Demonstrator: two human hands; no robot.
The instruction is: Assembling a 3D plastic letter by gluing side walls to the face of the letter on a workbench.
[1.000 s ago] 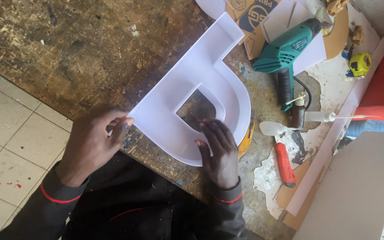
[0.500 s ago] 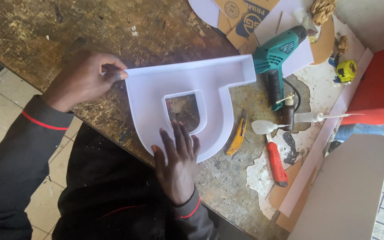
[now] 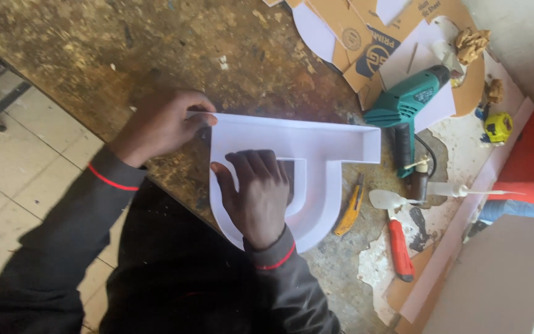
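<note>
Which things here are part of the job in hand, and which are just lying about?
In hand:
white letter, a shallow tray shape
left hand, gripping its corner
right hand, flat on it

Lying about:
teal drill
yellow knife
red-handled tool
tape measure
cardboard scraps

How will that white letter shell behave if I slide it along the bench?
The white letter shell looks like thin sheet with raised walls, so probably light and stiff enough to keep its shape. The left hand grips one corner and the right hand presses flat inside; it may slide easily on the rough bench, but thin walls could flex.
</note>
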